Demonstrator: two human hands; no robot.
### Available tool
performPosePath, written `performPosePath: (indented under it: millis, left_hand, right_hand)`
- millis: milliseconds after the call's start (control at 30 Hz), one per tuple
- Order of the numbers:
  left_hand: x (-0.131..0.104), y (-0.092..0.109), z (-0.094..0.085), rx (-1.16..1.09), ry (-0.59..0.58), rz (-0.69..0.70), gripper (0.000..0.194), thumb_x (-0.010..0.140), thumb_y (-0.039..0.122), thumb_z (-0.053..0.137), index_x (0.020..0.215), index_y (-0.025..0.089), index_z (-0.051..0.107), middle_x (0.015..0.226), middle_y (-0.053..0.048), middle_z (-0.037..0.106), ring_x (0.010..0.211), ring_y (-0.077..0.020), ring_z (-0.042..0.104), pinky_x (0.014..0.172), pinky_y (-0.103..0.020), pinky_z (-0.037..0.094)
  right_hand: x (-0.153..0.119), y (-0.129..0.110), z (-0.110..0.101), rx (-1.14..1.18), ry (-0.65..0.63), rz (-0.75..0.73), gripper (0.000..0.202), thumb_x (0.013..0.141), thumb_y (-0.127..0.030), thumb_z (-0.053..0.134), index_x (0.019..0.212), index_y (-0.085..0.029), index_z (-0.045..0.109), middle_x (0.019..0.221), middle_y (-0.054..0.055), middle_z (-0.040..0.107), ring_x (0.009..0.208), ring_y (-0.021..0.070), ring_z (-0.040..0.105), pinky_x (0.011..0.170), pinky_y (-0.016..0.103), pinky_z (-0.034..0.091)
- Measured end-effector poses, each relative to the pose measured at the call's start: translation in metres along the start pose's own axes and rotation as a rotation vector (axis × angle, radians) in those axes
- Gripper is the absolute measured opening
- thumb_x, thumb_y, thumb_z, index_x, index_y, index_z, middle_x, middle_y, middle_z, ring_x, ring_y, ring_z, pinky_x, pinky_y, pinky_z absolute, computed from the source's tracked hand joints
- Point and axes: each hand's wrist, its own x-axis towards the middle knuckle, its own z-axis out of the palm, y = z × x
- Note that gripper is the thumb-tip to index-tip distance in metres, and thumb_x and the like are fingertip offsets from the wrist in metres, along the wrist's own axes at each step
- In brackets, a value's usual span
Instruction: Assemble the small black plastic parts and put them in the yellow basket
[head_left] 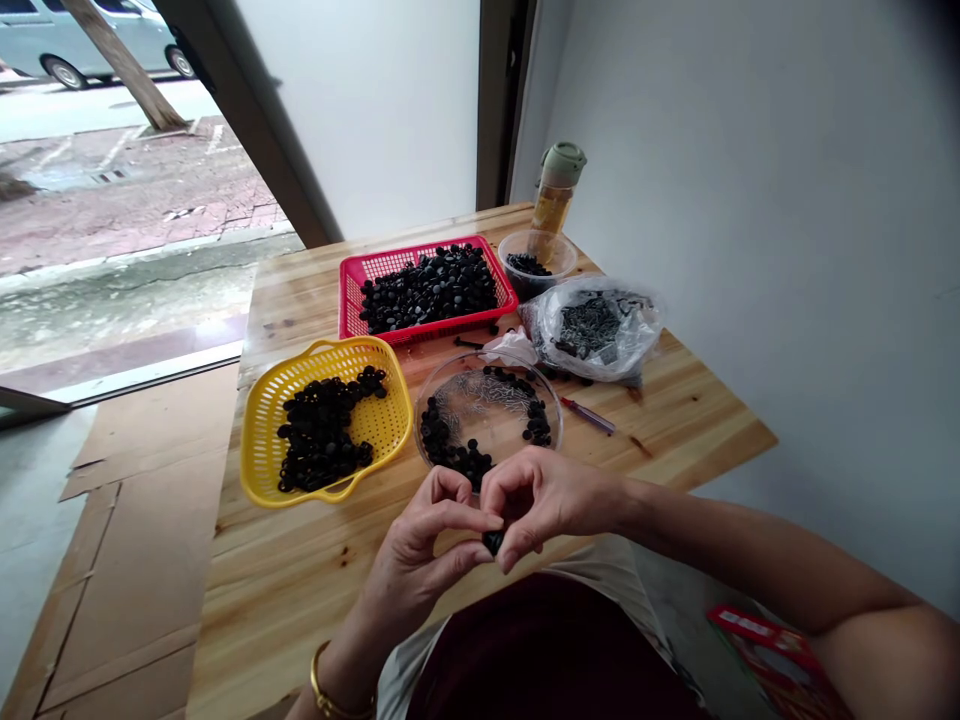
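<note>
Between the fingertips of both hands, just past the table's near edge, is a small round black part [493,541]; fingers cover much of it, and its exact kind is unclear. My left hand [431,535] pinches it from the left. From the right, my right hand [551,500] closes thumb and fingers on it. Right beyond the hands lies a clear round tray [499,425] with black round pieces around its rim and thin metal pins [484,390] scattered inside. A yellow basket [251,440] to the left holds more black round pieces [322,430].
A red basket [352,300] of black discs stands farther back. Beside it are a clear tub [538,245], a bottle [559,185] and a plastic bag [637,310] of dark small parts. A red-tipped pen-like tool [589,415] lies right of the tray. A wall [787,200] borders the right.
</note>
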Motion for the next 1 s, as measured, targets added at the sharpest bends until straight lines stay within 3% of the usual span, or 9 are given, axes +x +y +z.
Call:
performPosePath:
  millis: [167,267,433,567,667,733,800,900,1000]
  left_hand:
    - [0.002,-0.003,0.001,0.006,0.051,-0.017,0.016,0.093,0.039,0.076,0.108,0.037,0.082,0.095,-0.002,0.056,0.093,-0.0158,0.056,0.088,-0.027,0.048]
    - [0.002,0.0,0.007,0.065,0.113,-0.053,0.019,0.096,0.034,0.073,0.113,0.037,0.08,0.097,-0.002,0.058,0.091,-0.0147,0.058,0.086,-0.025,0.049]
    - [0.0,0.01,0.009,0.08,0.269,-0.114,0.041,0.1,0.034,0.066,0.14,0.04,0.064,0.108,-0.003,0.063,0.088,-0.0138,0.06,0.083,-0.025,0.053]
    - [0.009,0.015,0.001,0.214,0.332,-0.097,0.028,0.101,0.03,0.064,0.127,0.032,0.072,0.102,-0.003,0.068,0.082,-0.0132,0.063,0.075,-0.022,0.054]
    - [0.017,0.014,-0.001,0.344,0.321,-0.04,0.025,0.099,0.022,0.063,0.12,0.027,0.074,0.093,-0.002,0.07,0.079,-0.0133,0.066,0.072,-0.021,0.056]
    - [0.019,0.013,0.0,0.433,0.311,-0.008,0.025,0.097,0.017,0.063,0.117,0.026,0.074,0.09,-0.001,0.071,0.079,-0.0133,0.068,0.071,-0.02,0.056]
    - [0.018,0.012,0.0,0.506,0.314,0.019,0.026,0.096,0.014,0.063,0.117,0.026,0.073,0.09,-0.001,0.072,0.081,-0.0131,0.071,0.072,-0.019,0.057]
    - [0.016,0.012,-0.004,0.583,0.318,0.039,0.026,0.096,0.013,0.062,0.117,0.025,0.073,0.093,-0.001,0.073,0.082,-0.0133,0.073,0.073,-0.019,0.058]
    - [0.016,0.011,-0.006,0.627,0.303,0.055,0.025,0.096,0.012,0.062,0.115,0.024,0.073,0.093,-0.001,0.073,0.081,-0.0128,0.073,0.073,-0.018,0.057]
  right_hand:
    - [0.006,0.01,0.003,0.123,0.028,0.009,0.049,0.049,-0.037,0.102,0.074,-0.016,0.065,0.063,-0.007,0.064,0.052,0.0056,0.054,0.051,0.019,0.044]
    - [-0.004,0.007,0.002,0.126,0.043,0.018,0.048,0.059,-0.045,0.097,0.082,-0.017,0.065,0.064,-0.007,0.062,0.051,0.006,0.053,0.052,0.019,0.045]
    - [-0.021,-0.042,-0.019,-0.195,0.23,-0.228,0.027,0.082,-0.038,0.082,0.088,-0.017,0.065,0.068,-0.006,0.06,0.053,0.0067,0.051,0.05,0.019,0.042]
    - [0.029,-0.107,-0.068,-0.517,0.56,-0.507,0.018,0.092,-0.025,0.073,0.082,-0.018,0.061,0.06,-0.007,0.053,0.05,0.0078,0.049,0.048,0.019,0.039]
    - [0.091,-0.146,-0.107,-0.782,0.755,-0.363,0.017,0.1,-0.023,0.066,0.085,-0.015,0.059,0.064,-0.004,0.057,0.052,0.0098,0.053,0.053,0.022,0.046]
    - [0.121,-0.162,-0.123,-0.844,0.795,-0.32,0.012,0.097,-0.018,0.069,0.091,-0.011,0.061,0.07,0.001,0.061,0.057,0.0128,0.058,0.058,0.027,0.05]
    - [0.131,-0.165,-0.125,-0.892,0.812,-0.326,0.016,0.088,-0.01,0.077,0.098,-0.007,0.064,0.079,0.005,0.065,0.069,0.0166,0.063,0.07,0.031,0.052]
    - [0.112,-0.144,-0.107,-1.036,0.765,-0.433,0.019,0.085,-0.002,0.076,0.102,-0.008,0.07,0.095,0.008,0.07,0.092,0.02,0.065,0.09,0.033,0.048]
    - [0.081,-0.103,-0.082,-1.334,0.5,-0.504,0.013,0.095,-0.006,0.062,0.095,-0.01,0.075,0.099,0.01,0.074,0.091,0.0202,0.066,0.086,0.031,0.047]
